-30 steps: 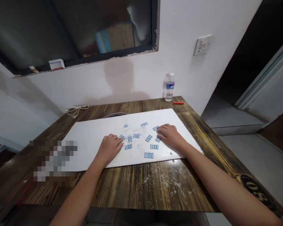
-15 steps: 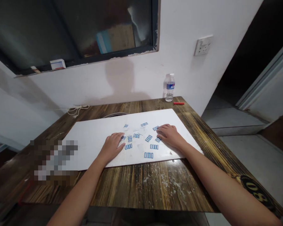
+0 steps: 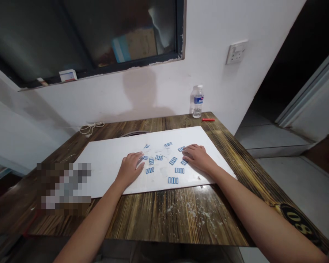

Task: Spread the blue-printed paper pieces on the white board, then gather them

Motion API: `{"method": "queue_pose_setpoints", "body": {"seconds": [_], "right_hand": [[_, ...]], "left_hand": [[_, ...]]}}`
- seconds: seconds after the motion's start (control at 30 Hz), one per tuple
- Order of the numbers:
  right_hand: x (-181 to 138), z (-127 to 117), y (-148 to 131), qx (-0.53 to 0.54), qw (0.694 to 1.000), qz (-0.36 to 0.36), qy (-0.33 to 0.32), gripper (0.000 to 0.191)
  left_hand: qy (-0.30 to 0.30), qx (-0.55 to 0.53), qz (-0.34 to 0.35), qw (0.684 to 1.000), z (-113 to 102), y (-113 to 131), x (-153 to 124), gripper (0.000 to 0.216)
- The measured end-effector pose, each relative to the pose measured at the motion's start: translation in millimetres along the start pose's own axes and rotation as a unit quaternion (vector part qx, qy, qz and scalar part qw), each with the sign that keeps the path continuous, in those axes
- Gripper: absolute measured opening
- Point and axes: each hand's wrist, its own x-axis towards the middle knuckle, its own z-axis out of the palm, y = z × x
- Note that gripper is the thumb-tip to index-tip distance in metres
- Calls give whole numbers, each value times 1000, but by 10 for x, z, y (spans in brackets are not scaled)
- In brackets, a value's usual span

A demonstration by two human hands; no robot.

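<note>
On a white board [image 3: 104, 164] lie several small flat pieces marked with blue-outlined bars. My left hand [image 3: 129, 168] rests on the board's middle with its fingers stretched and thumb apart. Its fingertips are at one blue-barred piece [image 3: 144, 158], partly showing beside them. My right hand [image 3: 197, 157] lies palm down farther right, fingers spread. Its fingers partly cover an upper piece [image 3: 180, 149] and a lower piece [image 3: 184, 162]. Between the hands are other pieces, among them a front one [image 3: 173, 180] and a tilted one [image 3: 173, 160]. Whether they are loose or drawn I cannot tell.
A wooden table [image 3: 164, 219] carries the board. At its back right stand a water bottle [image 3: 197, 102] and a red marker [image 3: 208, 119]. A white cable [image 3: 90, 127] lies at the back left. White specks are scattered in front. A blurred patch hides the left side.
My left fingers have drawn back slightly, and more of the blue-barred piece beside them shows. My right hand has stayed in place.
</note>
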Motion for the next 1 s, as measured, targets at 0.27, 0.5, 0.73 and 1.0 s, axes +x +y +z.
{"method": "queue_pose_setpoints", "body": {"seconds": [0.27,0.5,0.73,1.0], "right_hand": [[2,13,18,-4,1000,-3,-4,20],[-1,-4,-1,-1,1000,1,-5,21],[-2,-3,5,-4,1000,-2,-9,21],[-9,18,23,-6,1000,-5,0,21]], "left_hand": [[18,-37,34,999,-70,-47,-1,36],[-5,-62,19,998,-21,-39,-5,32],[2,-64,13,998,-55,-30,1,31],[-78,-31,11,996,4,-30,-23,43]]}}
